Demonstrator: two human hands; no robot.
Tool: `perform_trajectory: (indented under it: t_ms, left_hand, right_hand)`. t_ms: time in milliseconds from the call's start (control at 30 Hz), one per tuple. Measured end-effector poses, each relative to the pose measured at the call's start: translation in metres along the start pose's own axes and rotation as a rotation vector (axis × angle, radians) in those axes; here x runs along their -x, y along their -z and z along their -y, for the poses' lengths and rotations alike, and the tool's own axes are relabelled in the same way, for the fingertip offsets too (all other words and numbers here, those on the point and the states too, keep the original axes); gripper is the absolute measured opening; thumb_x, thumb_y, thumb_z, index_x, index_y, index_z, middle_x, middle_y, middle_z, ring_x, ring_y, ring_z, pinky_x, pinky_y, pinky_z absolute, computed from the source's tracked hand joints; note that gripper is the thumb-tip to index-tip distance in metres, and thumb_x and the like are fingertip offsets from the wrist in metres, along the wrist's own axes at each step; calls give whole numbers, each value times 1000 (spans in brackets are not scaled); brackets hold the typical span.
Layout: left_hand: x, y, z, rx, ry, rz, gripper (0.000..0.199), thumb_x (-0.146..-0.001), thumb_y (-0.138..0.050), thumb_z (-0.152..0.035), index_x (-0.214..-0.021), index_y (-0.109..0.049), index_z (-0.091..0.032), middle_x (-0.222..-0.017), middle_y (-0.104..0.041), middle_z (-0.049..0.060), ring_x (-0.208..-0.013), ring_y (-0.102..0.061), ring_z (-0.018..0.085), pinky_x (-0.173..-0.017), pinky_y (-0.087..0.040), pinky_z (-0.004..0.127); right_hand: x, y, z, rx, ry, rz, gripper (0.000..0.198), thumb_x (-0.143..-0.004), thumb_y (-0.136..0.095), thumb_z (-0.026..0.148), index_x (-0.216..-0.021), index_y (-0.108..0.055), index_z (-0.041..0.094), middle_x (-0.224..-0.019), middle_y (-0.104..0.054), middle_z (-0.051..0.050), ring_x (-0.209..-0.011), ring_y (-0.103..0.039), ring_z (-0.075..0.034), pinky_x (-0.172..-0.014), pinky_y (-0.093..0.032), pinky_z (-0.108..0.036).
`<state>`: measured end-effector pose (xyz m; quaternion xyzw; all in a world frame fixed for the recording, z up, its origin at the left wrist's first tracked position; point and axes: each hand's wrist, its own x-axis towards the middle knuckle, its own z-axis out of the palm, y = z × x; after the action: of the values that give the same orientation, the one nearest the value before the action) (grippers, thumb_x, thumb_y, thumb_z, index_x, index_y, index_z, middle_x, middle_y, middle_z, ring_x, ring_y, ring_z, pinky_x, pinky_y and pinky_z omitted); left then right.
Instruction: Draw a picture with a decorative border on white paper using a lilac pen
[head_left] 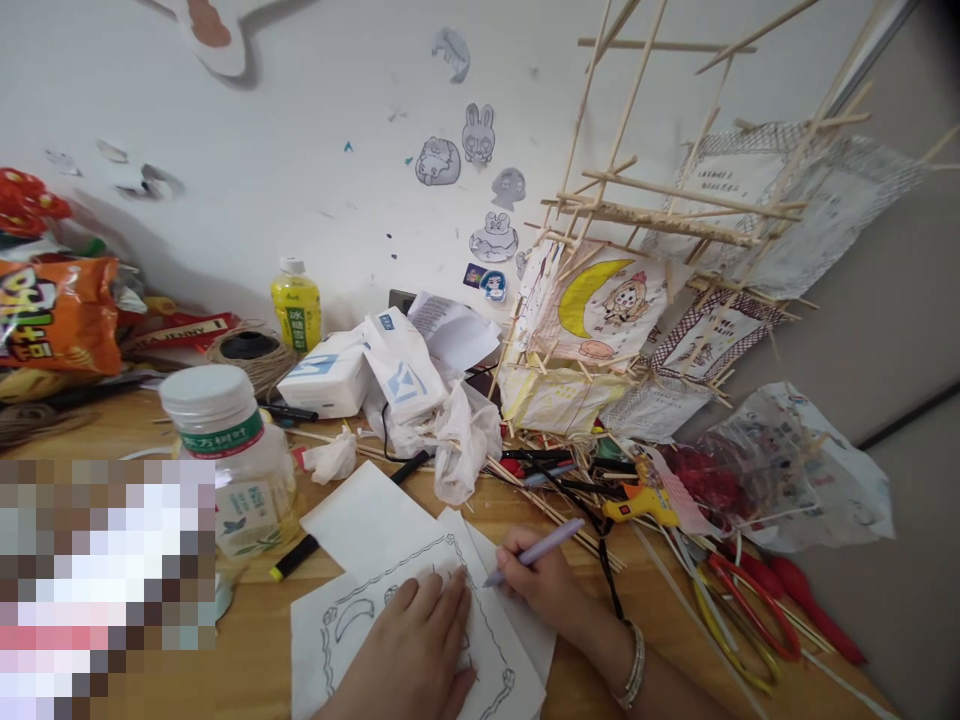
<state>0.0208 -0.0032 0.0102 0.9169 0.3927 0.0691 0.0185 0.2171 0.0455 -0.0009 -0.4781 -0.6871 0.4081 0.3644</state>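
My left hand (412, 645) lies flat on a white sheet of paper (352, 645), covering part of its drawing. A wavy border and a crescent moon in dark line show around the fingers. In my right hand (544, 585) is a light purple pen (551, 540), gripped near its lower end. Its tip is at the sheet's right edge; whether it touches the paper I cannot tell. More white paper (367, 520) lies partly under the drawing. Left of it rests a black marker with a yellow end (294, 556).
A clear jar (251, 500), tissue packs (326, 375) and a yellow bottle (295, 305) stand left and behind. At right are a stick frame with drawn panels (600, 305), a yellow glue gun (641, 503), red-handled scissors (754, 605) and plastic bags (840, 485). Loose sticks lie between.
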Motion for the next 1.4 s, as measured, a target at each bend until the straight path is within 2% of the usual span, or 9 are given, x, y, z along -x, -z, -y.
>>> perform_trajectory:
  t_ms: [200, 300, 567, 867, 1200, 1400]
  left_hand:
    - [-1, -14, 4, -70, -34, -131, 38, -93, -54, -35, -122, -60, -11, -128, -58, 15, -108, -53, 30, -91, -42, 42]
    - [-1, -19, 3, -76, -69, -156, 31, -95, -53, -34, -116, -64, -14, -121, -63, 11, -103, -55, 26, -90, -43, 39]
    - [-1, -11, 2, -64, -72, -221, 33, -90, -59, -39, -111, -68, -16, -120, -66, 7, -97, -58, 24, -87, -45, 36]
    - [-3, -9, 0, -45, -54, -168, 32, -90, -59, -36, -111, -68, -14, -121, -64, 9, -97, -58, 25, -88, -45, 38]
    - [-2, -12, 0, -77, -71, -235, 29, -89, -60, -36, -108, -70, -15, -116, -67, 8, -94, -59, 24, -86, -45, 36]
    - [-1, -13, 1, -82, -80, -195, 31, -93, -55, -35, -111, -68, -14, -118, -66, 10, -98, -57, 24, -86, -44, 36]
  right_hand:
    - [0, 0, -2, -17, -1, 48, 29, -84, -50, 34, -59, -46, 20, -55, -45, 4, -51, -42, -11, -51, -33, -24]
    - [-1, 0, -4, 26, 30, 44, 28, -84, -49, 32, -59, -44, 20, -57, -45, 4, -55, -43, -12, -53, -33, -24]
    - [-2, -2, -4, 97, 58, 57, 24, -82, -48, 28, -60, -40, 20, -59, -42, 4, -57, -41, -12, -54, -31, -24]
    - [-1, -1, -1, 88, 36, 64, 23, -81, -49, 28, -61, -41, 21, -58, -42, 5, -56, -40, -12, -53, -30, -24]
    - [-1, -1, -4, 39, 21, 62, 25, -81, -50, 28, -59, -42, 20, -55, -42, 5, -52, -40, -11, -51, -30, -23]
    - [-2, -1, -4, 48, 17, 55, 26, -82, -51, 28, -58, -41, 20, -54, -42, 6, -53, -40, -11, -51, -31, -23]
